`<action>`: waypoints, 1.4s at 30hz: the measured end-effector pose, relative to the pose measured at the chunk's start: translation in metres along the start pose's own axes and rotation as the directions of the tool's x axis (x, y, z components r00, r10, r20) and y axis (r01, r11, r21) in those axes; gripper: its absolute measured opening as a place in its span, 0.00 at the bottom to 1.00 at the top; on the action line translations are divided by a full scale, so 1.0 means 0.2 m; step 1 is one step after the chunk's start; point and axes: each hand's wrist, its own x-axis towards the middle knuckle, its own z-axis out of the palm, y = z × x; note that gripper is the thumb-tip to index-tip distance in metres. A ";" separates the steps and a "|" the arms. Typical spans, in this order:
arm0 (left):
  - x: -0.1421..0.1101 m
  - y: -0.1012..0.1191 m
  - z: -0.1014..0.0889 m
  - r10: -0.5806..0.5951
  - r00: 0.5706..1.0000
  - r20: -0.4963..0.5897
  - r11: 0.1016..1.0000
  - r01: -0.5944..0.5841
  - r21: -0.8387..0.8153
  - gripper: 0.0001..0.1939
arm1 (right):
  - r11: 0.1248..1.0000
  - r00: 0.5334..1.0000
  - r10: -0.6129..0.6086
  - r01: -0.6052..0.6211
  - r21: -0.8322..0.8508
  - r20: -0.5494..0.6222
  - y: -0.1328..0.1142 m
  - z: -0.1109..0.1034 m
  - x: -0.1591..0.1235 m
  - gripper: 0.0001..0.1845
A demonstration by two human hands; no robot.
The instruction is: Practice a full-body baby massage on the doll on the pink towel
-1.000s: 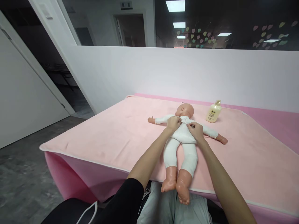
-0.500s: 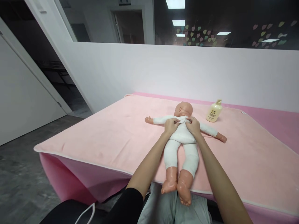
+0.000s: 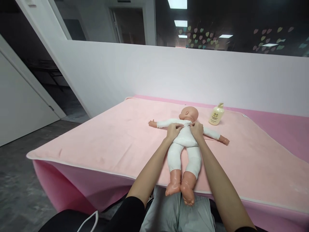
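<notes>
A baby doll (image 3: 185,139) with a white cloth body lies face down on the pink blanket, its bare head turned to the left and its arms spread. My left hand (image 3: 174,131) rests on the left of its upper back, fingers bent and gathered at the white cloth. Opposite it, my right hand (image 3: 197,129) is closed in the same way on the right side, just below the neck. A small ridge of cloth shows between the two hands. The fingertips are partly hidden. The doll's feet hang over the near table edge.
A pale yellow pump bottle (image 3: 216,114) stands right of the doll's head. The pink blanket (image 3: 101,138) covers the table, with a white wall (image 3: 108,71) and window behind. A white cord (image 3: 89,222) is at the lower left.
The view has shifted slightly. Both hands stay at the doll's upper back, and the raised cloth between them looks flatter than before. The doll and the bottle stay in place.
</notes>
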 end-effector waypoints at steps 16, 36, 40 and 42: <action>-0.01 0.08 -0.04 -0.017 0.999 0.049 0.970 0.004 0.241 0.15 | 0.965 0.983 0.183 -0.178 0.194 -0.008 0.00 -0.03 -0.02 0.05; -0.06 0.04 -0.03 -0.081 0.984 -0.160 0.972 0.113 0.204 0.15 | 0.779 0.927 0.353 -0.217 0.589 -0.126 0.13 -0.05 -0.07 0.12; -0.06 0.02 -0.03 -0.076 0.984 -0.159 0.980 0.103 0.171 0.15 | 0.790 0.884 0.439 -0.294 0.538 -0.162 0.13 -0.07 -0.08 0.14; -0.05 0.02 -0.03 -0.074 0.984 -0.162 0.982 0.101 0.162 0.15 | 0.811 0.852 0.492 -0.374 0.451 -0.178 0.13 -0.08 -0.09 0.14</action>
